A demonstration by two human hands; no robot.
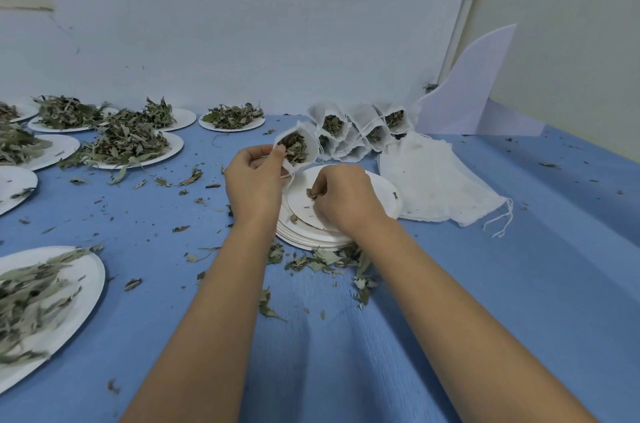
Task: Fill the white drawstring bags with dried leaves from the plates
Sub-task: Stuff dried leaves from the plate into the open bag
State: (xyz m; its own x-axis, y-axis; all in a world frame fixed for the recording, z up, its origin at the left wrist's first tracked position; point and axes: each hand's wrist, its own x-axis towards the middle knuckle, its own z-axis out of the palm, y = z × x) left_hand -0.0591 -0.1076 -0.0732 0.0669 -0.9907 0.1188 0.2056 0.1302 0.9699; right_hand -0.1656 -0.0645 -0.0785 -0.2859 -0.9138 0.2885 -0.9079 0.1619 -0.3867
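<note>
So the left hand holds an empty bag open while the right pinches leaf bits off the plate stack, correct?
No: the head view shows the bag in the left hand already holds dried leaves, so it is not empty. The right hand does pinch leaf bits off the plate stack.

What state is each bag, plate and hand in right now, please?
Held bag: open, leaf-filled.
Left hand: pinches the held bag's rim.
Right hand: pinches leaf bits.
Stacked plates: top one nearly bare.
Rear bags: filled, mouths open.
Flat bags: empty.
Left plates: heaped with leaves.
</note>
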